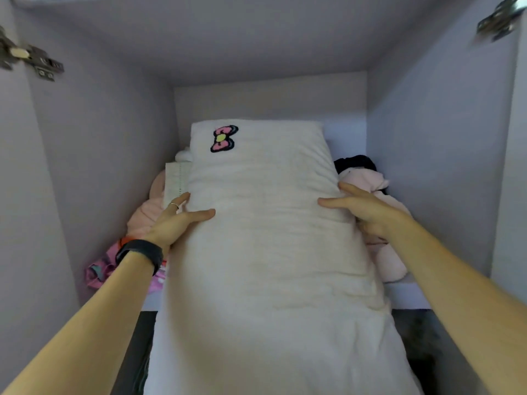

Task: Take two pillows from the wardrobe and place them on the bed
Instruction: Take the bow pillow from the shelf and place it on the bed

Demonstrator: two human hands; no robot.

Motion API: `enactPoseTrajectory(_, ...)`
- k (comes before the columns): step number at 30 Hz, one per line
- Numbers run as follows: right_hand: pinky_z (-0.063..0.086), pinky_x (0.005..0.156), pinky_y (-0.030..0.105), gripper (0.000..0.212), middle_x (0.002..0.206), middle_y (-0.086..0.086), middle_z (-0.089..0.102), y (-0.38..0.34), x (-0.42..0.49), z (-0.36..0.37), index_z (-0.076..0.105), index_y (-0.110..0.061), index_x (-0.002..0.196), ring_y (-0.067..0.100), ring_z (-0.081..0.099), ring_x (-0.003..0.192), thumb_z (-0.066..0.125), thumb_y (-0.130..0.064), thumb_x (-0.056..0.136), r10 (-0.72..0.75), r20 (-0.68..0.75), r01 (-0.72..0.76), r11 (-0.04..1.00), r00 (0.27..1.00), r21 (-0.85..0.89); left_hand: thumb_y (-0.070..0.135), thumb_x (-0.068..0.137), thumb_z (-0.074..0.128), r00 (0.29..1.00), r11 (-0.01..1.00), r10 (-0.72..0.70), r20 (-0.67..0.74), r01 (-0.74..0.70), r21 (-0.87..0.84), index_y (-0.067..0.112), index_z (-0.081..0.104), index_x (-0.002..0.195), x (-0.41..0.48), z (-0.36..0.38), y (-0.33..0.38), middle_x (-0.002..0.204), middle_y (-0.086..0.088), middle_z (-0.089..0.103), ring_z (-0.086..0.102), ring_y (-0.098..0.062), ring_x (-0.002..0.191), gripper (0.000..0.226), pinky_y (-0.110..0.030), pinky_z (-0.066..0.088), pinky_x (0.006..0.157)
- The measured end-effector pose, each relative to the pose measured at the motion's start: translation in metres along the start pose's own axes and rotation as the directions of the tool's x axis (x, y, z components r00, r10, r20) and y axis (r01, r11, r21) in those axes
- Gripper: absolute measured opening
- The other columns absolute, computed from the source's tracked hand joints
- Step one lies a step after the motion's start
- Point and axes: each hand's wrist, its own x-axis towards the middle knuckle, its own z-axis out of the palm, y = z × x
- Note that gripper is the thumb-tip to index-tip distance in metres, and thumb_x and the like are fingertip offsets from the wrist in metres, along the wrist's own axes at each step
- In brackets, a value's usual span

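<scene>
The fingers (pixel 199 214) of the left hand (pixel 174 220) lay spread along the left edge of the white pillow (pixel 265 223), thumb on top and the rest slipping down its side, so the hand clamped the soft bulk rather than pinching it. The right hand (pixel 362 209) mirrored this on the opposite edge, its fingers pressed into the fabric. Whether the hidden fingertips curled under the pillow could not be told. Gripping both flanks at mid-length probably kept such a long, floppy thing from sagging or twisting as it came out.

The pillow lay lengthways on the wardrobe shelf (pixel 407 295), its far end with the bow patch (pixel 224 138) deep inside and its near end overhanging the shelf toward the person. It rested on or between pink plush items (pixel 382 252) and a black one (pixel 356 163), packed close at either side, which likely explained the straight pull. The wardrobe (pixel 99 152) stood open, with hinges (pixel 37 62) visible at the walls. No second pillow could be made out for certain, and the bed was out of view.
</scene>
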Motion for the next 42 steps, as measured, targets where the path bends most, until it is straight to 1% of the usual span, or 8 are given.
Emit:
enactPoseTrajectory(9,0.052,0.100,0.048,0.107,0.130,-0.009,0.066,0.005,0.007,-0.025,0.056,-0.044,0.135,0.020,0.064,0.117,0.100,-0.017,0.041,-0.111,0.079,0.102,0.988,0.991,0.114,0.010,0.063,0.092,0.990,0.989,0.142,0.015,-0.142,0.044,0.033,0.050,0.137,-0.005,-0.011,0.020,0.123,0.001,0.066,0.069,-0.022,0.104,0.088,-0.039,0.056,0.092)
enactPoseTrajectory(15,0.047,0.082,0.020,0.096,0.119,-0.022,0.058,0.028,-0.057,-0.008,0.046,-0.044,0.139,-0.004,0.055,0.106,0.089,-0.001,0.064,-0.289,-0.018,0.289,0.951,0.957,0.106,0.011,0.063,0.092,0.957,0.957,0.287,-0.043,-0.284,0.062,0.040,0.048,0.138,-0.061,-0.014,-0.005,0.129,0.025,0.052,0.057,-0.004,0.111,0.092,-0.027,0.053,0.087)
enactPoseTrajectory(17,0.050,0.092,0.027,0.100,0.130,-0.021,0.057,0.039,-0.082,0.001,0.047,-0.046,0.142,0.000,0.055,0.116,0.092,-0.010,0.060,-0.309,-0.008,0.308,0.944,0.951,0.120,0.011,0.065,0.091,0.951,0.952,0.301,-0.074,-0.294,0.089,0.039,0.045,0.141,-0.079,-0.019,-0.015,0.128,0.028,0.050,0.055,0.002,0.110,0.093,-0.020,0.049,0.084)
enactPoseTrajectory(22,0.046,0.107,0.033,0.104,0.142,-0.028,0.053,0.070,-0.128,0.026,0.042,-0.048,0.146,-0.007,0.053,0.125,0.092,-0.018,0.060,-0.375,-0.010,0.374,0.922,0.927,0.104,0.021,0.069,0.090,0.933,0.929,0.322,-0.162,-0.279,0.243,0.042,0.038,0.146,-0.127,-0.030,-0.042,0.146,0.012,0.040,0.045,-0.017,0.129,0.096,-0.034,0.041,0.105)
enactPoseTrajectory(28,0.035,0.118,0.044,0.101,0.152,-0.022,0.044,0.110,-0.141,0.053,0.037,-0.043,0.151,0.002,0.041,0.141,0.090,-0.016,0.070,-0.431,0.064,0.427,0.902,0.900,0.065,0.038,0.064,0.092,0.934,0.922,0.271,-0.232,-0.183,0.341,0.055,0.034,0.142,-0.178,-0.044,-0.081,0.144,0.005,0.045,0.050,-0.019,0.129,0.098,-0.041,0.045,0.106)
enactPoseTrajectory(33,0.036,0.118,0.045,0.101,0.149,-0.019,0.048,0.166,-0.145,0.075,0.039,-0.046,0.149,0.003,0.045,0.138,0.090,-0.014,0.068,-0.360,0.177,0.358,0.933,0.916,0.042,0.031,0.065,0.092,0.935,0.916,0.155,-0.320,-0.015,0.401,0.049,0.036,0.144,-0.236,-0.038,-0.114,0.132,0.003,0.045,0.056,-0.014,0.111,0.098,-0.030,0.049,0.091)
enactPoseTrajectory(38,0.039,0.114,0.046,0.102,0.146,-0.023,0.048,0.206,-0.153,0.093,0.037,-0.052,0.147,0.003,0.048,0.135,0.090,-0.016,0.068,-0.285,0.321,0.283,0.958,0.903,0.052,0.035,0.065,0.092,0.923,0.903,0.027,-0.383,0.141,0.405,0.061,0.039,0.132,-0.313,-0.044,-0.141,0.128,0.012,0.051,0.051,0.012,0.103,0.089,-0.010,0.042,0.081)
enactPoseTrajectory(42,0.039,0.115,0.045,0.104,0.151,-0.019,0.045,0.230,-0.165,0.128,0.035,-0.047,0.149,0.006,0.042,0.140,0.090,-0.014,0.067,-0.274,0.429,0.275,0.959,0.861,0.060,0.039,0.061,0.094,0.875,0.886,-0.059,-0.480,0.267,0.379,0.061,0.042,0.128,-0.377,-0.056,-0.159,0.123,0.012,0.061,0.061,-0.011,0.111,0.088,-0.038,0.054,0.095)
